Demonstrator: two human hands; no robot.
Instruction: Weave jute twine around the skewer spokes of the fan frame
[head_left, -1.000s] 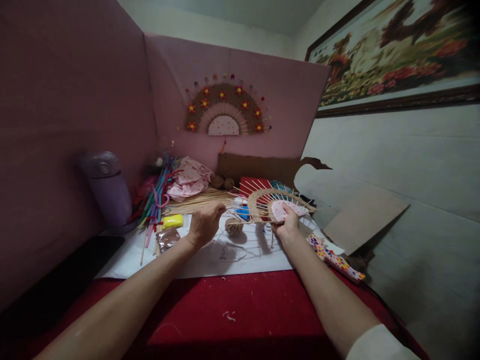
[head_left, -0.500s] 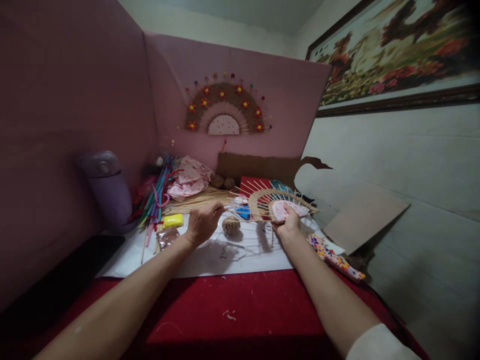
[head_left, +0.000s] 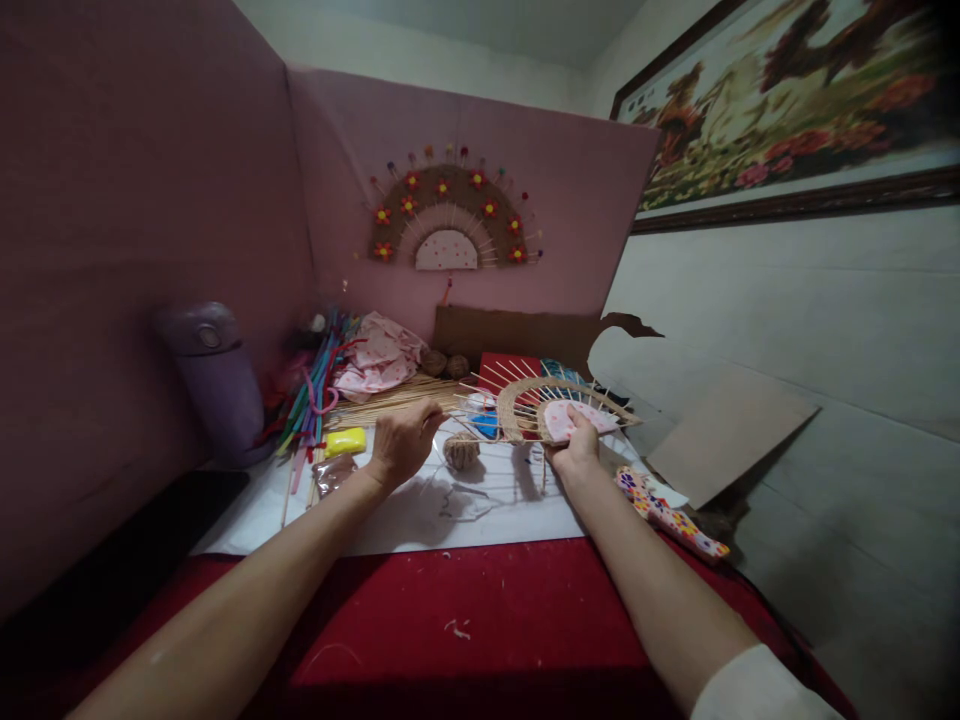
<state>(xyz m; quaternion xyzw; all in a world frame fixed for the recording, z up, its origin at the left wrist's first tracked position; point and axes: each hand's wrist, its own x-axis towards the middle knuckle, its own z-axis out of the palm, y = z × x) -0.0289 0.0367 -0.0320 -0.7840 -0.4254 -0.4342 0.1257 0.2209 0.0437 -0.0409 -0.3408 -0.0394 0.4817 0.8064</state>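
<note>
My right hand (head_left: 576, 446) grips the pink core of a half-round fan frame (head_left: 534, 405) made of wooden sticks with jute twine woven round them, held level above the white paper (head_left: 420, 515). My left hand (head_left: 403, 440) is closed in a pinch just left of the frame, at the stick tips, seemingly on the thin twine strand. A small ball of jute twine (head_left: 461, 451) lies on the paper between my hands.
A finished fan (head_left: 450, 222) with red flowers hangs on the pink board. A purple flask (head_left: 217, 375), coloured pipe cleaners (head_left: 315, 395), a yellow block (head_left: 344, 441), bamboo sticks (head_left: 390, 400), pink cloth (head_left: 379, 360) and cardboard (head_left: 720, 435) surround the paper. A patterned strip (head_left: 667, 517) lies right.
My left hand has shifted slightly left and up along the stick tips. The twine ball has rolled a little left and back. My right hand keeps the frame steady.
</note>
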